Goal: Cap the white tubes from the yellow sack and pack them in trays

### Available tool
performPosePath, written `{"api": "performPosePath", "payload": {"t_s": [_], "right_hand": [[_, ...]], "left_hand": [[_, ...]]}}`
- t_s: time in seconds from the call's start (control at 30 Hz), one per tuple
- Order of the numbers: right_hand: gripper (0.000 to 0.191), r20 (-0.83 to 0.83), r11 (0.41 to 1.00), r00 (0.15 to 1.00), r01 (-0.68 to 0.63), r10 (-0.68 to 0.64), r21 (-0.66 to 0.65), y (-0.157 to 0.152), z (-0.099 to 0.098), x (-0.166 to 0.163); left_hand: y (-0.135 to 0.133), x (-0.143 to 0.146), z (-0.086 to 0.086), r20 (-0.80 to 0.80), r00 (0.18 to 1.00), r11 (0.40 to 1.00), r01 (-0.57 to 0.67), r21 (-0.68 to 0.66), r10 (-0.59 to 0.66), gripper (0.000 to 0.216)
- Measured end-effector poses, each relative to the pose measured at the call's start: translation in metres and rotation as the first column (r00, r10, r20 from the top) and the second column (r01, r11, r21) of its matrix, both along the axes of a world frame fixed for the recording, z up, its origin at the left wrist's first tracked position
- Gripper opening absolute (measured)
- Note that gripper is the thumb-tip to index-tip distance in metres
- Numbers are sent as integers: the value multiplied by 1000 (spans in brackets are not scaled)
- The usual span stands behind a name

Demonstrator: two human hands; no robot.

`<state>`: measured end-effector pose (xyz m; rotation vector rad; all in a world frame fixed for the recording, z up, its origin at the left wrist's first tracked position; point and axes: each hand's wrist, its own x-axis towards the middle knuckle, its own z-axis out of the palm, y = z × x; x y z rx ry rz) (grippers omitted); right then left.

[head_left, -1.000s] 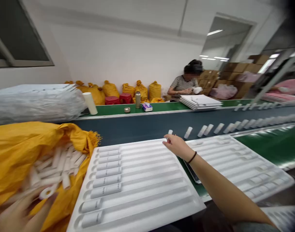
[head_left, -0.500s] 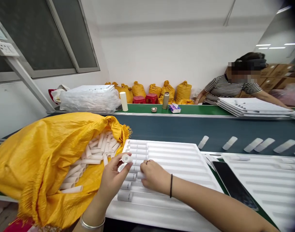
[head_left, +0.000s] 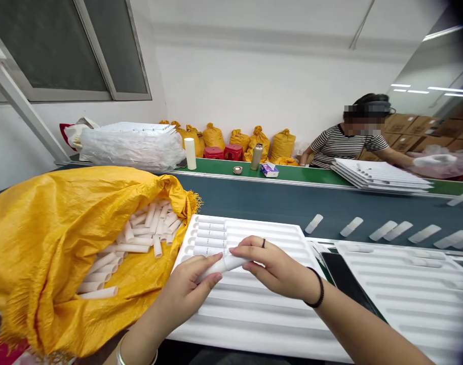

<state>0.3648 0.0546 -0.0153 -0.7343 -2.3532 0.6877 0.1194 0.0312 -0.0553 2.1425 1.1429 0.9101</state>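
Above the ridged white foam tray (head_left: 262,309), my two hands meet end to end. My left hand (head_left: 191,286) is closed around a white plastic tube (head_left: 213,268). Fingers and thumb of my right hand (head_left: 277,266) pinch a white cylinder (head_left: 234,261), whose end touches or fits into the tube; which one I cannot tell. Several printed white cylinders (head_left: 211,234) lie in the tray's grooves at its left side, some hidden by my hands. To the left, an open yellow woven sack (head_left: 75,218) shows loose white tubes (head_left: 142,231) inside.
A dark conveyor belt (head_left: 250,200) carries several white tube pieces (head_left: 383,230). At right are a black flat panel (head_left: 343,279) and a second foam tray (head_left: 402,299). Across the belt stand a thermos (head_left: 256,157), a tissue box (head_left: 269,170), stacked trays (head_left: 379,175) and a co-worker (head_left: 340,144).
My right hand has lifted a cylinder from the tray and brought it against the tube in my left hand. The tube has turned sideways. The co-worker's gloved hand has moved, and the view has shifted slightly.
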Motion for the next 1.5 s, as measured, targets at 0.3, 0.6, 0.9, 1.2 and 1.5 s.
{"api": "performPosePath", "payload": {"t_s": [0.3,0.6,0.9,1.2,1.5], "right_hand": [[27,-43,950,981,170,-188,-262,1,-16,2],[42,-111,582,950,85,-293,-809,-6,-26,-2],[33,146,960,982,153,-121,-232,-37,-18,6],[20,477,922,801,382,-361,58,-9,-32,26],[25,709,332,182,940,-682,77,117,-58,168]], "left_hand": [[-7,6,-4,-116,992,889,16,459,42,45],[-4,7,-10,-335,940,745,180,642,62,63],[-14,27,-16,-211,977,796,138,589,-13,35],[-7,8,-34,-374,925,875,125,467,68,50],[102,-139,-90,-715,542,880,-418,226,441,42]]}}
